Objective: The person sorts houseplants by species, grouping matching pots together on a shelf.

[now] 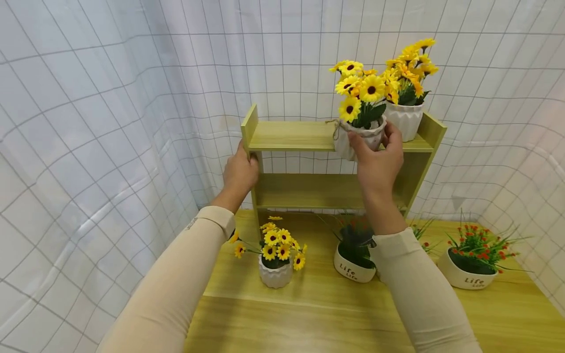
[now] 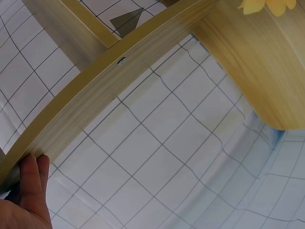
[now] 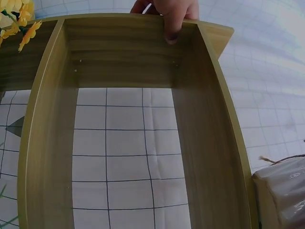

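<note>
Flowerpot with yellow blooms is being held at the front edge of the shelf, right of centre at top-board height; I cannot tell whether it is touching the wood. The right hand is pinching it between thumb and fingers. The left hand is gripping the left side panel. Another yellow-flowered pot is standing just behind, while a third pot and oval planters are sitting on the table below.
</note>
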Demonstrator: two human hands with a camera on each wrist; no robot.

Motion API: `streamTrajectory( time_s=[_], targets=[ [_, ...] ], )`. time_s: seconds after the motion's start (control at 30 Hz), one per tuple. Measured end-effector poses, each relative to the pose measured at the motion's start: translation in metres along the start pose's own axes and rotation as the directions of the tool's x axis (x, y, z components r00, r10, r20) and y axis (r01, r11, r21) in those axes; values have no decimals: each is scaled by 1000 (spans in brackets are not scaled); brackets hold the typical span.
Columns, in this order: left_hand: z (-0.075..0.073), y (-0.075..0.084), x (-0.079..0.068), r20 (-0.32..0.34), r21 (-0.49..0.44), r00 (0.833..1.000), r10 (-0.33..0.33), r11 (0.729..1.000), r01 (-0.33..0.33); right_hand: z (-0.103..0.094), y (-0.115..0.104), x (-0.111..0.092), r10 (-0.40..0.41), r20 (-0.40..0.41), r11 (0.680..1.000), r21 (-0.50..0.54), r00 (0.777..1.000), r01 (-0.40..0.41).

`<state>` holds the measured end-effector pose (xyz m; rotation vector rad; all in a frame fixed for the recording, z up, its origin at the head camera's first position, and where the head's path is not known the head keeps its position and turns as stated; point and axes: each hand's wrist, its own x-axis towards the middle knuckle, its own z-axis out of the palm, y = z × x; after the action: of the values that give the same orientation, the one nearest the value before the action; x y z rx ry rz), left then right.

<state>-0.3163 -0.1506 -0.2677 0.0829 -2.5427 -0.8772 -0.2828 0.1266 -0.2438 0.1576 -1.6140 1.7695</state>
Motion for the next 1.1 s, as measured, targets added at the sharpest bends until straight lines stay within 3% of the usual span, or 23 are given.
streamTrajectory(
  time_s=[0.53,0.77,1.1],
  targets=[
    [-5,1,1,-20,20,1000,22,1000,-21,17,-7,31,26,81,977,-211,996,-8],
    [-4,-1,1,-17,22,999,37,999,-36,24,-3,38,24,117,927,-374,993,22],
    [1,-1,-2,-18,17,999,35,999,-35,31,3,46,37,111,881,-473,993,20]
  ],
)
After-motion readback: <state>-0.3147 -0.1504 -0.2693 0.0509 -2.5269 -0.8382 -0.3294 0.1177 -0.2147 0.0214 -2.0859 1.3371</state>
